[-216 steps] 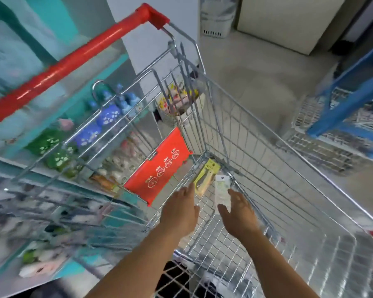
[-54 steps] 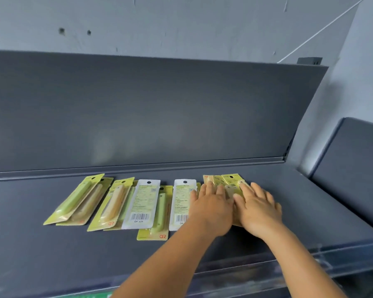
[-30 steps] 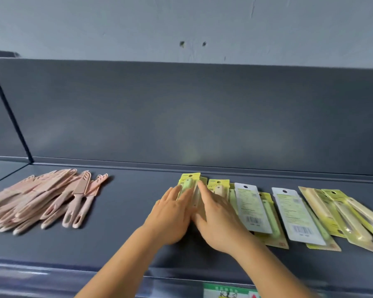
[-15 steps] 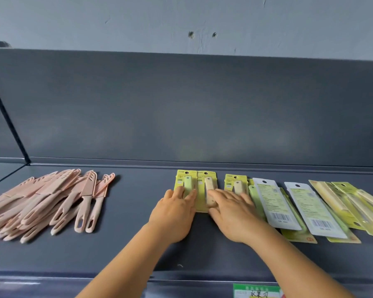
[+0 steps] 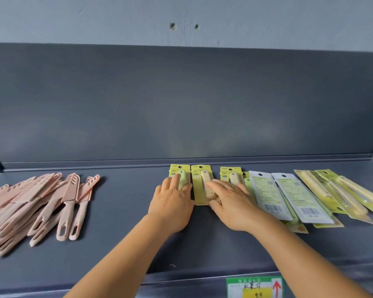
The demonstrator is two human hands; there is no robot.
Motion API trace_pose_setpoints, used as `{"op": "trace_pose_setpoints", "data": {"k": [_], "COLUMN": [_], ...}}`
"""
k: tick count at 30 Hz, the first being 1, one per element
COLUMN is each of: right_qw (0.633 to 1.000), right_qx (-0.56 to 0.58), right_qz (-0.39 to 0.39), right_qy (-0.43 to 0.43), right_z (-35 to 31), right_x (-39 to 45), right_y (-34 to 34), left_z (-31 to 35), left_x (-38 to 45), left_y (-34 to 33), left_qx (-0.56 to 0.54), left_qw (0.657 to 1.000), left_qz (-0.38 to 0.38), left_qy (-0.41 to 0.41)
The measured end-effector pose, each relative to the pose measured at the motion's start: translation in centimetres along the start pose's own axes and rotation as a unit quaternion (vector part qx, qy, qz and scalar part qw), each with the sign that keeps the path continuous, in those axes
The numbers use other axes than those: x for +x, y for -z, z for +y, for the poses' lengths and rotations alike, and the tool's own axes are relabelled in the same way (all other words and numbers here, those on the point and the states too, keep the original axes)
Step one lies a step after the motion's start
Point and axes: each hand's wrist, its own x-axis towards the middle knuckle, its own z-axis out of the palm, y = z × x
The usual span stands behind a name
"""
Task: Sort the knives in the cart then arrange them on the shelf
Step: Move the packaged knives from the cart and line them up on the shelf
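My left hand (image 5: 172, 206) lies flat, fingers straight, on the leftmost carded knife (image 5: 179, 177), a green-handled one on a yellow-green card. My right hand (image 5: 232, 204) is flat too, fingers spread and reaching leftward across the second card (image 5: 199, 186), which carries a beige handle; neither hand curls round anything. The two cards sit just beside each other, edges nearly parallel, tops close to the back lip of the shelf (image 5: 125, 211).

A third yellow card (image 5: 230, 174) stands just right of my fingers, then two packs turned face-down (image 5: 285, 194) (white backs, barcodes near the lower end), overlapping more yellow cards beneath. Farthest right, a fan of longer blister packs (image 5: 340, 194) tilts toward the shelf's corner, glossy plastic over pale handles.

Well apart on the left is a loose heap of pink knives (image 5: 41, 203) in matte plastic sheaths, slotted at the tips, with looped handles pointing toward the front edge. Between that heap and my left hand is a wide stretch of bare, smooth dark-grey shelf. The front edge carries a green and yellow price label (image 5: 254, 287) with a red arrow. A tall grey back panel (image 5: 181, 100) closes the rear.
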Motion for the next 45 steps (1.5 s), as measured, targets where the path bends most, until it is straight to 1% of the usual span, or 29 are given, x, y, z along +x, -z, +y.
{"op": "trace_pose_setpoints", "data": {"k": [2, 4, 6, 8, 12, 16, 22, 26, 28, 31, 33, 34, 37, 42, 45], "right_qw": [1.0, 0.998, 0.995, 0.994, 0.994, 0.995, 0.995, 0.997, 0.997, 0.993, 0.99, 0.99, 0.992, 0.994, 0.995], "right_qx": [0.002, -0.026, -0.05, -0.044, -0.007, 0.018, 0.021, 0.029, 0.009, -0.056, -0.06, -0.056, -0.058, -0.051, -0.047], "right_qz": [0.01, 0.009, -0.012, -0.035, -0.046, -0.043, -0.051, -0.028, -0.02, -0.058, -0.09, -0.094, -0.089, -0.09, -0.091], "right_qy": [-0.012, -0.051, -0.087, -0.098, -0.094, -0.083, -0.08, -0.071, -0.079, -0.09, -0.093, -0.089, -0.07, -0.035, -0.011], "right_z": [0.2, 0.8, 1.2, 1.5, 1.8, 2.0, 1.8, 1.6, 2.1, 4.1, 5.5, 6.1, 8.2, 12.8, 15.1], "right_x": [-0.3, -0.5, -1.0, -1.4, -1.4, -0.6, 0.2, -0.9, -2.2, -3.5, -3.8, -3.8, -4.0, -4.0, -3.8], "right_y": [0.3, 0.5, 0.8, 1.1, 1.5, 1.4, 1.2, 2.1, 2.7, 2.5, 2.3, 2.3, 2.5, 3.3, 3.5], "left_z": [0.5, 1.0, 1.2, 1.2, 1.1, 1.1, 1.3, 1.1, 1.6, 3.9, 5.9, 6.9, 8.9, 10.9, 12.5], "left_x": [0.3, 0.7, 1.0, 1.2, 1.5, 1.6, 1.6, 1.8, 1.8, 1.9, 2.2, 2.5, 3.6, 4.2, 4.2], "left_y": [0.0, -0.1, -0.4, -0.7, -1.0, -1.2, -1.0, -1.0, -0.6, 0.2, 0.3, 0.2, -0.4, -0.4, -0.3], "left_qx": [-0.004, -0.016, -0.029, -0.049, -0.076, -0.092, -0.091, -0.082, -0.075, -0.073, -0.066, -0.062, -0.035, -0.032, -0.026], "left_qw": [0.999, 0.998, 0.996, 0.996, 0.994, 0.993, 0.993, 0.994, 0.994, 0.991, 0.989, 0.989, 0.991, 0.997, 0.998], "left_qz": [0.007, -0.001, -0.02, -0.025, -0.001, 0.002, -0.003, -0.001, 0.005, 0.013, 0.002, -0.009, -0.029, -0.013, -0.005], "left_qy": [-0.035, -0.067, -0.077, -0.074, -0.075, -0.075, -0.074, -0.077, -0.081, -0.115, -0.134, -0.137, -0.129, -0.073, -0.057]}}
